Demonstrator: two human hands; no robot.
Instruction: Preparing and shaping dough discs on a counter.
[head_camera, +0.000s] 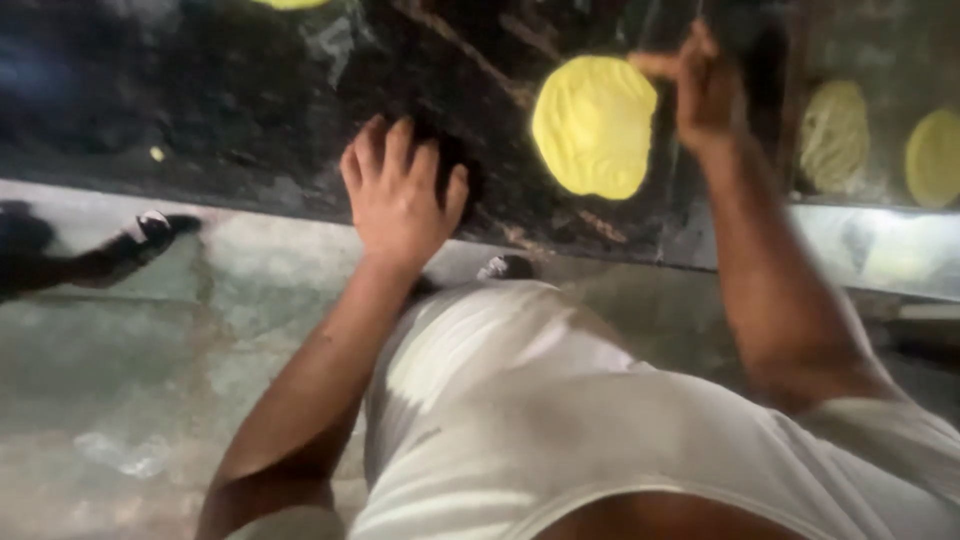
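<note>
Two hands: both up on the dark bench (250, 110), one flat, one busy at a yellow disc.
Left hand: left hand (400, 195) lies palm down at the near edge of the bench, fingers spread wide, grip holding nothing; something dark sits under the fingertips, too blurred to name.
Right hand: right hand (705, 90) is raised at the far right, fingers pinched narrow against the right rim of the yellow disc (595, 125); whether it truly grips the rim or only touches it, I cannot tell through the blur.
Where the disc is: flat on the bench, right of centre, just left of the right hand.
Progress: by my reading, several rounds are already rolled out: two more discs (835, 135) lie further right, paler in the dim light, and a yellow sliver shows at the far top edge. This one looks finished in shape; what is left for it I cannot judge.
Materials: discs thin, soft, slightly wrinkled, roughly round, matte yellow; bench dark, glossy, veined like polished stone.
Below: pale, worn floor (110, 400); light-coloured cloth over the person's lap.
</note>
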